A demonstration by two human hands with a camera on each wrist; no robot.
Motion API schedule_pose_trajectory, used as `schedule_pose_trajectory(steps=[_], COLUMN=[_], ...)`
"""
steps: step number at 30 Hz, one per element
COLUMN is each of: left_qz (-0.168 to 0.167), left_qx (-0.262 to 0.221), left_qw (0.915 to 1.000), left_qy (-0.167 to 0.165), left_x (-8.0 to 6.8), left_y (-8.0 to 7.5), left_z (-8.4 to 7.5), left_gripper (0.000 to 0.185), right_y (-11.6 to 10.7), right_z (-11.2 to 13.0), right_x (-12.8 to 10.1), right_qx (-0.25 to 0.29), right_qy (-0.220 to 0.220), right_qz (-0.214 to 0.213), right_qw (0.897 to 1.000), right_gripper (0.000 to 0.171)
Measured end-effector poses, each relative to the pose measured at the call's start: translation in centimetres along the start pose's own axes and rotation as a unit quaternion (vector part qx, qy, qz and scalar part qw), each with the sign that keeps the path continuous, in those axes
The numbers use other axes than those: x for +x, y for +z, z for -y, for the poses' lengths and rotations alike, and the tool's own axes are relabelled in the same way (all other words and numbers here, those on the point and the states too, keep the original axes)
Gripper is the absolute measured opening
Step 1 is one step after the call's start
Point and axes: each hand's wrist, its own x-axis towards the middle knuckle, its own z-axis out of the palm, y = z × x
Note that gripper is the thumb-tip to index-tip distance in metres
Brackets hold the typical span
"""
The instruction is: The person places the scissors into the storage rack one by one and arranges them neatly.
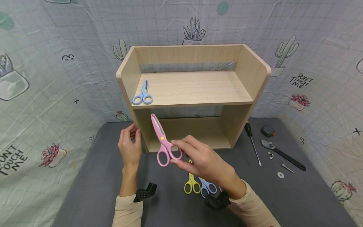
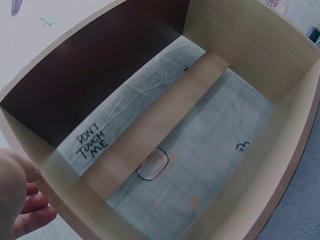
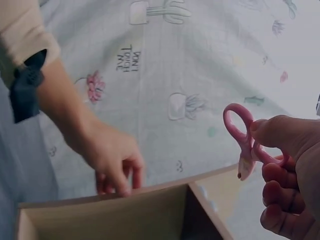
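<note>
My right hand (image 1: 202, 156) pinches one finger loop of the pink scissors (image 1: 162, 140) between thumb and fingers. In the head view the scissors overlap the lower compartment of the wooden shelf (image 1: 193, 104), blades pointing up and left. In the right wrist view the pink scissors (image 3: 243, 142) are seen from behind the handles. My left hand (image 1: 130, 146) touches the outer side of the shelf's left panel, fingers loosely bent. Blue scissors (image 1: 144, 93) lie at the left end of the upper board. Yellow scissors (image 1: 192, 183) and other blue scissors (image 1: 208, 186) lie on the table below my right hand.
To the shelf's right lie a screwdriver (image 1: 252, 143), a tape measure (image 1: 267, 130), an adjustable wrench (image 1: 283, 154), a bolt (image 1: 287, 168), a washer (image 1: 280, 175) and a small metal piece (image 1: 270, 155). A printed cloth (image 1: 85, 78) hangs behind and beside the grey table (image 1: 93, 176).
</note>
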Motion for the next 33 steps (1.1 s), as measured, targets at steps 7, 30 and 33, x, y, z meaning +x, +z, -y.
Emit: schedule_pose_trajectory(steps=[7, 30, 33], left_qz=[-0.001, 0.011, 0.013], left_qx=[-0.008, -0.009, -0.009], left_qw=[1.0000, 0.9999, 0.9999], left_qy=[0.004, -0.005, -0.004], left_x=[0.0, -0.3, -0.2], left_y=[0.0, -0.1, -0.1], left_z=[0.0, -0.1, -0.2], left_gripper=[0.025, 0.026, 0.026], right_y=[-0.5, 0.6, 0.8], right_z=[-1.4, -7.1, -7.8], right_x=[2.5, 8.9, 9.4], right_qx=[-0.008, -0.069, -0.088], right_qy=[0.003, 0.095, 0.122], right_qz=[-0.018, -0.006, 0.005], right_qw=[1.000, 0.993, 0.989], right_gripper=[0.045, 0.033, 0.032])
